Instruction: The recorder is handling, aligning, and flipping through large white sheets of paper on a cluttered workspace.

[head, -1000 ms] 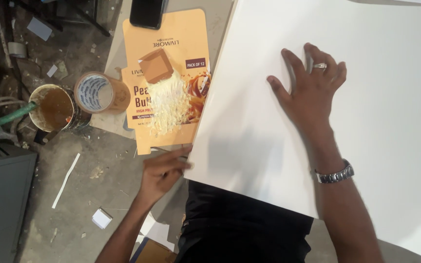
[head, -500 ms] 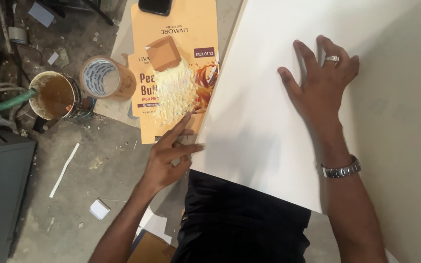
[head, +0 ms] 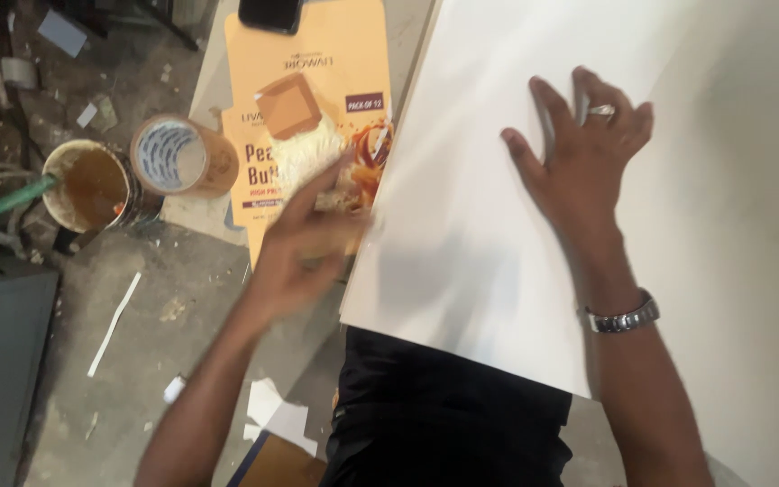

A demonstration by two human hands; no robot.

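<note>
White board (head: 498, 162) under spread right hand (head: 583, 158); left hand (head: 304, 243) blurred, grip unclear.

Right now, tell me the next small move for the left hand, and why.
Probably set the left hand down on the near left edge of the white board. The right hand lies flat on the board, but the left is blurred, over the orange carton just off the board's edge, so that side looks unsteadied.
</note>
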